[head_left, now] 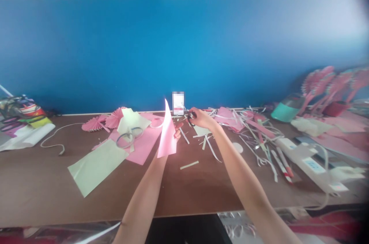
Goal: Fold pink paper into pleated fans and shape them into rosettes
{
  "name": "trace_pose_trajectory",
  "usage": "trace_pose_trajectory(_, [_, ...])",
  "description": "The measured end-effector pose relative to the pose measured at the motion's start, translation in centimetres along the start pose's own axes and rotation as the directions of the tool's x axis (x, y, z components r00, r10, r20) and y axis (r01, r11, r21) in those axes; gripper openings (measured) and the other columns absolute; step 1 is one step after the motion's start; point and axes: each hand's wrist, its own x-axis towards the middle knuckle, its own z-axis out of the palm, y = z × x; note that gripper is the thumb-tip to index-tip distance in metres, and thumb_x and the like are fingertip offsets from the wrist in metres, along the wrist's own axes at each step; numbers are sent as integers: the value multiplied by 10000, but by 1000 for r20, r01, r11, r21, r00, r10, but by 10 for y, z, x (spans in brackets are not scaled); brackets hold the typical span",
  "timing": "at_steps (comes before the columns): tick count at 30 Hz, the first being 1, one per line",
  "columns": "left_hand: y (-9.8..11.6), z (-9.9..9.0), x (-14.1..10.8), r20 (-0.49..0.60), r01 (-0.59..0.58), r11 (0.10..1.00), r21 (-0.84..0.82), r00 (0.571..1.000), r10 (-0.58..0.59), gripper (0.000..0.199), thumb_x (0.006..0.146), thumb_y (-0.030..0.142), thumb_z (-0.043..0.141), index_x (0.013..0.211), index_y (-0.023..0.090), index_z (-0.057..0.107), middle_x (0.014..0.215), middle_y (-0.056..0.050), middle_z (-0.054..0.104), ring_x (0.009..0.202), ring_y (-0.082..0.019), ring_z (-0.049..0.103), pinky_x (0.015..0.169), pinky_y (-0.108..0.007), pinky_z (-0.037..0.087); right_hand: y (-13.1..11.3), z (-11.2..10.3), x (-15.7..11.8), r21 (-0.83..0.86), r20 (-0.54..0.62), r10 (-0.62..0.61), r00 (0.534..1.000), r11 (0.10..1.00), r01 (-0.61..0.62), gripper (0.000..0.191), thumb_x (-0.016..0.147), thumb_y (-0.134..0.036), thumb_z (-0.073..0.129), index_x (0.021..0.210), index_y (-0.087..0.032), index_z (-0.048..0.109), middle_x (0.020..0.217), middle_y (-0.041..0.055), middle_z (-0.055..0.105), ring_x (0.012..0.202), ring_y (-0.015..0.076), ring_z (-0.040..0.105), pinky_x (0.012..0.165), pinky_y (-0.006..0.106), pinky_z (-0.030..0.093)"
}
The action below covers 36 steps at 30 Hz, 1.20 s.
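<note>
A sheet of pink paper (167, 136) stands tilted upright in my left hand (178, 131), whose fingers are closed on its right edge. Just to the right, my right hand (201, 118) grips the dark handles of a pair of scissors (190, 115). The scissors point away from me and up to the left, a short way from the paper, with their blades hard to make out. Below and around my hands lie thin paper strips (189, 165). Left of my left arm a pale green sheet (98, 167) and a flat pink sheet (141, 146) rest on the table.
Pink folded paper fans (95, 124) and tape rolls (125, 140) lie left on the brown table (34, 190). Paper scraps (230, 119), markers (281, 165), a power strip (308, 161) and a green container (285, 111) are at right. A blue partition (173, 44) stands behind.
</note>
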Motion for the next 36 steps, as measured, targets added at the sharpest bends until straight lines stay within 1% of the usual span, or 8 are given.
trace_pose_trajectory(2, [0, 8, -3, -79, -7, 1000, -9, 997, 6, 146, 719, 293, 654, 791, 180, 596, 749, -55, 638, 454, -68, 395, 417, -217, 299, -2, 3, 1, 163, -42, 6, 999, 987, 1, 318, 780, -344, 587, 1060, -193, 576, 818, 24, 632, 677, 152, 547, 592, 244, 376])
trace_pose_trajectory(4, [0, 14, -6, -186, -90, 996, -10, 979, 86, 148, 711, 240, 671, 817, 170, 594, 749, -45, 636, 500, -77, 473, 463, -214, 365, -7, 7, 1, 309, -82, 3, 997, 951, 22, 296, 780, -350, 602, 1029, -191, 581, 800, 13, 631, 666, 139, 545, 582, 234, 389])
trace_pose_trajectory(7, [-3, 20, -10, -219, -178, 984, 14, 960, 176, 146, 685, 137, 644, 817, 156, 586, 732, -18, 623, 551, -87, 540, 529, -219, 424, -17, 8, 0, 473, -129, -1, 992, 879, 62, 328, 750, -363, 662, 1014, -185, 583, 807, 14, 633, 683, 134, 550, 589, 232, 418])
trace_pose_trajectory(11, [-7, 20, -10, -200, -206, 977, 54, 956, 213, 143, 665, 117, 620, 800, 149, 584, 685, -9, 607, 574, -110, 571, 524, -227, 425, -30, 4, -2, 615, -162, 7, 987, 783, 95, 407, 700, -365, 726, 1027, -176, 573, 800, 16, 631, 680, 133, 567, 603, 245, 452])
trace_pose_trajectory(18, [-6, 22, -11, -152, -203, 977, 60, 966, 209, 123, 678, 123, 598, 798, 142, 586, 707, -5, 603, 564, -90, 546, 492, -207, 384, -33, 5, -3, 645, -142, -87, 986, 747, 159, 400, 664, -367, 753, 988, -178, 613, 737, 2, 625, 659, 140, 587, 575, 248, 464])
trace_pose_trajectory(25, [-7, 22, -10, -182, -213, 974, 82, 957, 225, 240, 669, 120, 595, 906, 152, 603, 690, -14, 639, 547, -136, 572, 507, -251, 419, -30, 15, -1, 642, -107, -51, 993, 759, 109, 423, 674, -405, 744, 1014, -181, 630, 733, 0, 627, 592, 113, 540, 510, 226, 424])
trace_pose_trajectory(30, [-5, 22, -11, -186, -202, 978, 49, 960, 208, 273, 681, 150, 607, 954, 148, 614, 793, -40, 674, 634, -163, 621, 575, -272, 462, -26, 17, 1, 649, -106, -81, 991, 750, 131, 436, 684, -420, 740, 1032, -182, 629, 734, 0, 625, 586, 110, 530, 508, 226, 417])
trace_pose_trajectory(36, [-1, 7, -4, -110, -130, 991, -43, 986, 125, 130, 749, 249, 629, 841, 169, 586, 583, 17, 509, 464, -85, 459, 494, -238, 373, -28, 16, 1, 612, -91, -119, 989, 777, 150, 411, 729, -429, 696, 1044, -185, 597, 739, 6, 625, 654, 138, 560, 581, 252, 438])
